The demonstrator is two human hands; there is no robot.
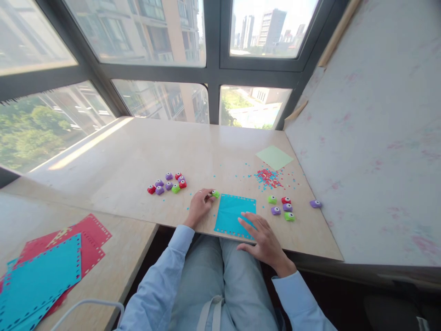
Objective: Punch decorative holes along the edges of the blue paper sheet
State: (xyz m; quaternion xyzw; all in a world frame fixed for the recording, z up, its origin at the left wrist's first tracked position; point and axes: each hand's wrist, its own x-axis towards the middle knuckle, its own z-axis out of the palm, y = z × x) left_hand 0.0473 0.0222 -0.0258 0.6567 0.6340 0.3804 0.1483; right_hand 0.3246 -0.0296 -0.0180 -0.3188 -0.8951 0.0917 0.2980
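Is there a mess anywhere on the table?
Yes. Tiny red and teal paper bits lie scattered over the table, thickest just below the pale green sheet. One purple punch also sits alone near the table's right edge.

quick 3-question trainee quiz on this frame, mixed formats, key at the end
1. True or false: the left hand holds a green punch at the top left corner of the teal sheet.
2. Where does the right hand rest?
A. on the pale green sheet
B. flat on the teal sheet's lower right part
C. on the confetti pile
3. Fill in: the stack of punched red and teal sheets lies on the lower table to the person's ____.

Key: 1 true; 2 B; 3 left.
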